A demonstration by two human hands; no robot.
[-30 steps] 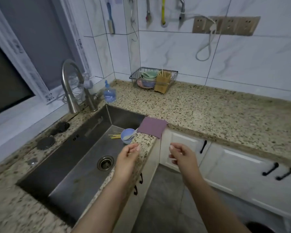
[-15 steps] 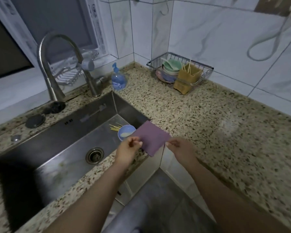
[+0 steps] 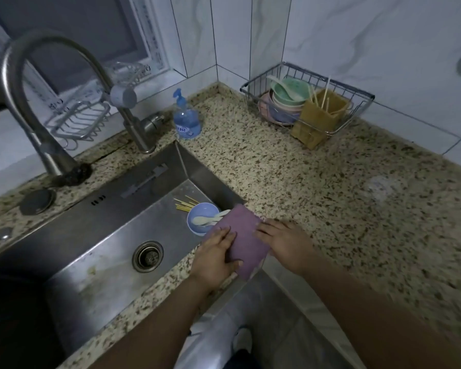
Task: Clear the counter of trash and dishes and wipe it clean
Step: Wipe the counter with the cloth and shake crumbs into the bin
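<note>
Room: a kitchen corner with white marble-look wall tiles and a speckled granite tabletop (image 3: 290, 169) wrapping round a steel sink (image 3: 96, 249).
Left hand (image 3: 216, 254): lies on the left part of the purple cloth (image 3: 244, 241); the fingers (image 3: 228, 237) are laid fairly straight over the top of it while the thumb hooks round its near edge, so the hand holds the cloth.
Right hand (image 3: 285, 241): rests palm down on the tabletop at the cloth's right edge, fingers (image 3: 264, 230) stretched nearly flat and their tips touching the cloth; they do not curl round it.
Cloth position: at the inner corner of the tabletop, between the two hands, partly over the sink's rim and with its near end hanging past the tabletop's front edge.
Cloth axis: the long side runs from the near edge away towards the sink corner, tilted a little to the left.
Just beyond the left fingers: a blue bowl (image 3: 201, 219) in the sink with pale spoons (image 3: 210, 218) in it, and yellow chopsticks (image 3: 184, 204) lying beside it on the sink floor.
Left of the fingers: the sink drain (image 3: 147, 257).
Far beyond the fingers: a curved steel faucet (image 3: 61, 102), a blue soap bottle (image 3: 186, 119), and a wire basket (image 3: 351, 121) against the wall holding stacked bowls (image 3: 285, 105) and a yellow holder (image 3: 320, 118).
Right of the right hand: a pale smear (image 3: 381, 186) on the tabletop, well apart.
</note>
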